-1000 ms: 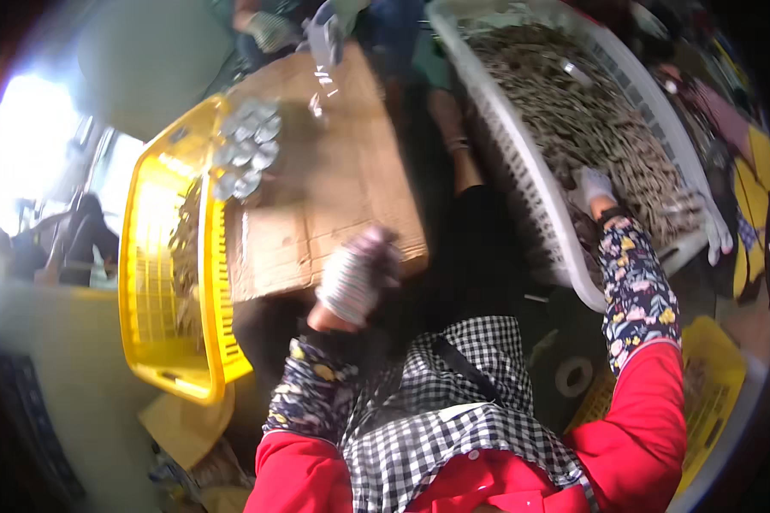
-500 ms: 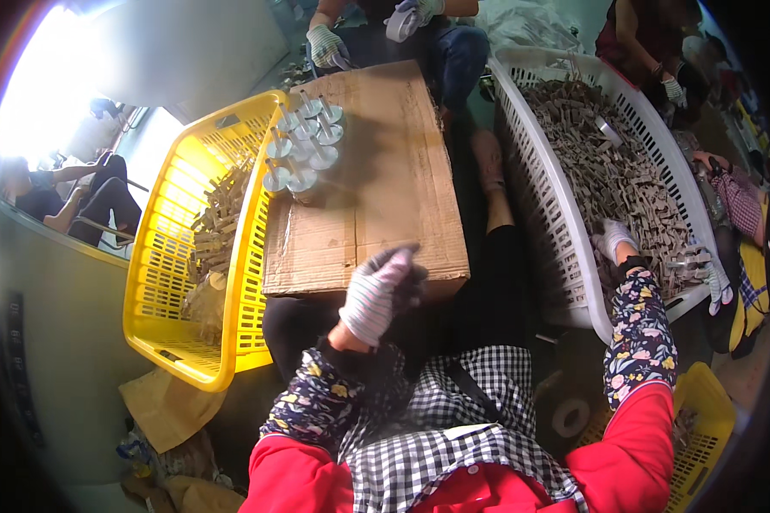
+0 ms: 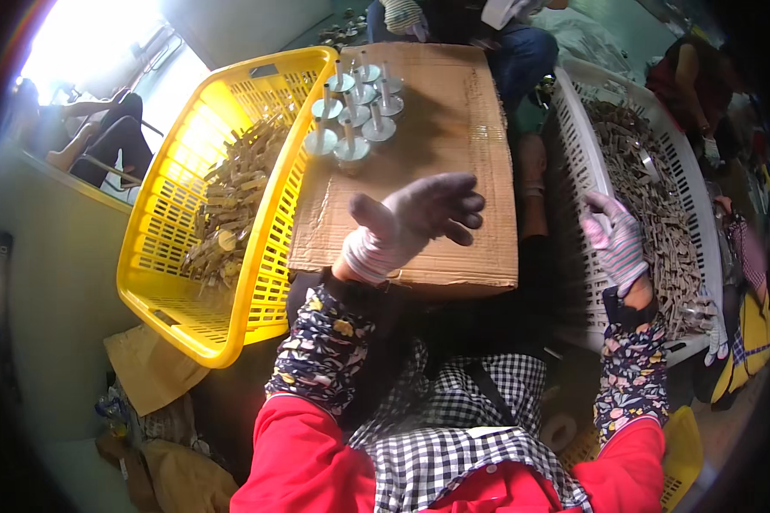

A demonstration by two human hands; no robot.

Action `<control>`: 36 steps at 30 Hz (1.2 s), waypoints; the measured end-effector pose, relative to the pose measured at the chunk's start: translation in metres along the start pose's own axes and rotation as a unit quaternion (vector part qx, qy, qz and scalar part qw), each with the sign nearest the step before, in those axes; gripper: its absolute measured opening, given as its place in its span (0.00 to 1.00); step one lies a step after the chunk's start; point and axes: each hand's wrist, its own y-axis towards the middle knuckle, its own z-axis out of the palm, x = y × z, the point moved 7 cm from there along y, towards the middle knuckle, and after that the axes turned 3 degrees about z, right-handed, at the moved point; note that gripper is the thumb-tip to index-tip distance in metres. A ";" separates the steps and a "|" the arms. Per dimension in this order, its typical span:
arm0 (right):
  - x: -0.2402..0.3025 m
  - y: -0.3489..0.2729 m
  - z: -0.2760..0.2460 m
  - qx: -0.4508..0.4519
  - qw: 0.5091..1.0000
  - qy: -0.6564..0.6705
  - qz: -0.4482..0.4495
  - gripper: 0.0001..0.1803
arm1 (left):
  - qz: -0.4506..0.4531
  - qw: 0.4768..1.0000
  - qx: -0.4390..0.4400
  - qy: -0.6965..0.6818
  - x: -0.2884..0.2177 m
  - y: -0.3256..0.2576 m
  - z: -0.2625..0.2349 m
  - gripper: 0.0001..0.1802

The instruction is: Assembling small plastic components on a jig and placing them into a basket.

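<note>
My left hand (image 3: pixel 415 224), in a white glove with a dark palm, is held over the near part of a cardboard box (image 3: pixel 441 162). Its fingers are spread and nothing is in them. My right hand (image 3: pixel 616 241), in a striped glove, is by the left rim of a white basket (image 3: pixel 592 154). Its fingers are curled together; whatever they hold, if anything, is hidden. Many small grey metal pieces (image 3: pixel 672 227) fill that basket. At the box's far left stand several round metal discs with upright pins (image 3: pixel 351 149), grouped closely.
Left of the box a tilted yellow basket (image 3: pixel 261 256) holds metal pieces (image 3: pixel 239 192). Across the box sits a person with a gloved hand (image 3: pixel 402 15). Another person (image 3: pixel 697 94) is at the far right. A brown paper sheet (image 3: pixel 150 368) lies low on the left.
My left hand has opened from a curled shape and turned to the right over the box. My right hand has risen from the metal pieces to the basket's rim. The view has shifted.
</note>
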 end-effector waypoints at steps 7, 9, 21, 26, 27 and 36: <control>0.118 -0.003 0.047 0.040 0.976 0.197 -0.078 0.22 | 0.001 0.995 0.047 0.091 -0.004 -0.002 0.022 0.54; 0.161 0.003 0.052 0.098 0.955 0.239 -0.143 0.29 | -0.038 0.991 0.022 0.123 -0.002 0.002 0.029 0.35; 0.197 -0.003 0.068 -0.076 0.954 0.075 -0.282 0.10 | -0.029 0.975 -0.203 0.087 0.021 -0.009 0.010 0.47; 0.154 0.004 0.097 0.115 0.926 0.360 -0.007 0.04 | 0.005 0.986 -0.115 0.118 0.041 -0.010 0.006 0.51; 0.146 0.003 0.102 0.147 0.908 0.391 0.034 0.05 | 0.032 0.992 -0.076 0.098 0.039 -0.007 0.012 0.50; 0.058 0.017 0.093 -0.002 0.807 0.564 0.177 0.07 | -0.035 0.982 -0.053 0.180 0.021 -0.016 0.032 0.73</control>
